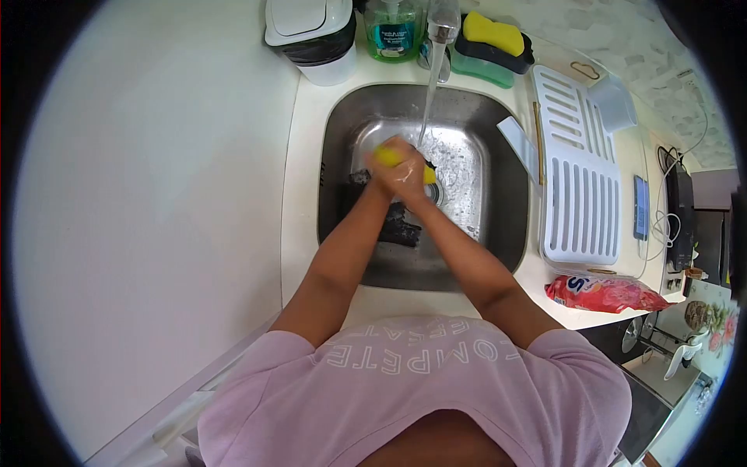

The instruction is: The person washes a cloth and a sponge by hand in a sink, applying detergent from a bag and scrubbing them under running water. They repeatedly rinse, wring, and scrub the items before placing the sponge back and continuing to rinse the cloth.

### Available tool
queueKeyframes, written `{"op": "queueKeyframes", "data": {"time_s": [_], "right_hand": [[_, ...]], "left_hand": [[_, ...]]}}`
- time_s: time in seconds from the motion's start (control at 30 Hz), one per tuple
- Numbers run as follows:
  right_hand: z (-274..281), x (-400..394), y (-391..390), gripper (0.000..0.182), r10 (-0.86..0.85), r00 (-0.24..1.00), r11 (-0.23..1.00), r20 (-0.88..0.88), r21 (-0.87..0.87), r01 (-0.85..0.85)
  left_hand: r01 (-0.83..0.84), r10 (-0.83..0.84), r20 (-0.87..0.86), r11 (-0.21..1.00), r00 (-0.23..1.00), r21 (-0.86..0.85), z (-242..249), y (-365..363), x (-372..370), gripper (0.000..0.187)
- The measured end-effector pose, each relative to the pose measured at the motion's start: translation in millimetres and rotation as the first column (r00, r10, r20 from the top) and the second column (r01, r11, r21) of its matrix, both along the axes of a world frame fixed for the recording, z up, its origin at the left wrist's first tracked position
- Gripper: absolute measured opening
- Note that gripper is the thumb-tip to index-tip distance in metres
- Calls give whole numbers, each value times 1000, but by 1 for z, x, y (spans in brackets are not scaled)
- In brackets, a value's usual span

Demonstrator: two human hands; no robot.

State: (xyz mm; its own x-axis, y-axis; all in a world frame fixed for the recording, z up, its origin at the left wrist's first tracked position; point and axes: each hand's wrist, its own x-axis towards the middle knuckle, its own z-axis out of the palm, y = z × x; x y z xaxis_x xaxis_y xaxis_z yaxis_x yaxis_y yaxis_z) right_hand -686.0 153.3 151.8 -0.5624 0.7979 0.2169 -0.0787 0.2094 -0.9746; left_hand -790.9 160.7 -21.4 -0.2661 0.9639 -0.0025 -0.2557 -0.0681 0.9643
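one yellow item (388, 156), clasped between both hands (404, 176), just left of running water (429, 110), long axis unclear.

Red pkt (603, 295) lies nr wht drying rack (580, 159).

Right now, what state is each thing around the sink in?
Tap, running
Sink, wet, unfilled
Hands, clasped together
Yellow item, gripped, blurred
Dark cloth, lying in the sink
Bin lid, closed
Soap bottle, upright
Sponge, resting on its holder
Red packet, lying on the counter
Phone-like device, lying flat, screen unclear
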Motion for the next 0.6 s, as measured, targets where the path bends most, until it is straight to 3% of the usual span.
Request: {"op": "queueKeyframes", "data": {"time_s": [0.03, 0.07, 0.13, 0.17, 0.2, 0.23, 0.27, 0.3, 0.33, 0.4, 0.47, 0.5, 0.53, 0.57, 0.6], "right_hand": [[9, 0, -7, 17, -29, 987, 858, 161, 510, -58], [-4, -1, 0, 17, -29, 986, 859, 164, 508, -59], [-63, 1, 37, 24, -269, 950, 952, 161, 195, 236], [-86, 2, 61, 24, -321, 885, 946, 338, 161, 282], [-86, 4, 63, 23, -340, 867, 940, 363, 163, 301], [-83, 3, 63, 23, -361, 849, 932, 385, 165, 322], [-78, 0, 56, 23, -363, 848, 932, 385, 168, 322], [-72, -6, 42, 20, -361, 896, 921, 259, 250, 299], [-69, -7, 33, 18, -341, 931, 901, 133, 329, 283], [-78, -4, 39, 20, -345, 920, 920, 185, 263, 292], [-109, 3, 64, 30, -365, 864, 931, 348, 123, 344], [-119, 13, 90, 38, -287, 772, 931, 567, -26, 365], [-106, 22, 99, 42, -209, 766, 950, 608, -59, 306], [-92, 29, 109, 47, -129, 754, 966, 643, -91, 243], [-119, 34, 129, 52, -130, 780, 949, 612, -151, 277]], "left_hand": [[-123, 145, 143, 981, 979, -147, 12, 1, 11, 22], [-219, 303, 258, 926, 917, -307, 29, 1, 24, 23], [-304, 621, 378, 718, 687, -627, 64, 0, 52, 27], [-284, 758, 373, 577, 534, -766, 72, 1, 62, 29], [-335, 768, 325, 561, 552, -757, 75, 6, 67, 30], [-335, 768, 323, 560, 554, -757, -6, 12, 62, 30], [-432, 515, 22, 740, 857, -515, -82, 21, 56, 29], [-348, 236, -383, 902, 893, -256, -151, 34, 28, 28], [-347, 236, -378, 902, 895, -258, -127, 31, 34, 28], [-316, 367, 35, 842, 929, -438, -64, 29, 33, 27], [-204, 502, 405, 784, 764, -586, 8, 15, 32, 26], [-124, 560, 551, 762, 619, -636, 46, 9, 35, 25], [-150, 523, 669, 833, 528, -532, 69, 1, 36, 26], [-155, 520, 670, 836, 530, -526, 75, -2, 27, 26], [-217, 544, 694, 834, 472, -507, 76, -10, 19, 24]]}}
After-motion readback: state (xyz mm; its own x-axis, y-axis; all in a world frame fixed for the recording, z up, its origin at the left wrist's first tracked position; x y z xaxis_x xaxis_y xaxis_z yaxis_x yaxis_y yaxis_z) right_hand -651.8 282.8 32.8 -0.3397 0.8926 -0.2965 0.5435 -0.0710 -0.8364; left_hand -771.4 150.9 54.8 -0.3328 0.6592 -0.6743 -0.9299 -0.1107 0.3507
